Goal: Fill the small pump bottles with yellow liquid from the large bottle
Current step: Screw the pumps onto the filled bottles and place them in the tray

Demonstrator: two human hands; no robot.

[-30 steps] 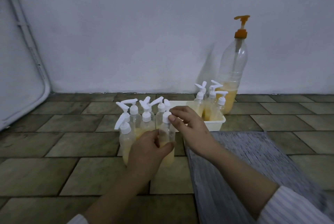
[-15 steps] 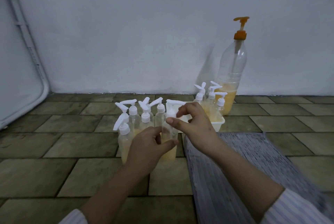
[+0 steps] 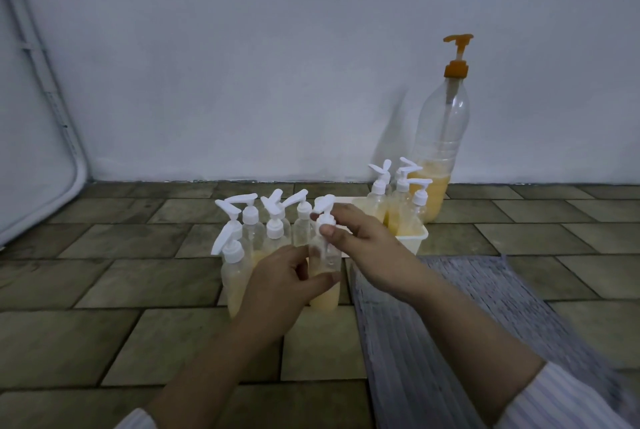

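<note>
My left hand [image 3: 278,285] grips a small pump bottle [image 3: 325,276] that stands on the tiled floor, half full of yellow liquid. My right hand [image 3: 360,240] pinches that bottle's white pump cap [image 3: 325,217] between thumb and fingers. Several other small pump bottles [image 3: 263,231] stand in a cluster just left of it. Three more small bottles [image 3: 398,207] sit in a white tray [image 3: 412,238] behind my right hand. The large clear bottle [image 3: 440,155] with an orange pump stands by the wall, yellow liquid in its lower part.
A grey striped mat [image 3: 467,317] lies on the floor at the right, under my right forearm. A white wall closes the back, and a white rounded panel [image 3: 31,158] leans at the far left.
My right hand has turned on the pump cap; the nozzle has swung round and now points up and back. My left hand keeps its grip on the bottle.
</note>
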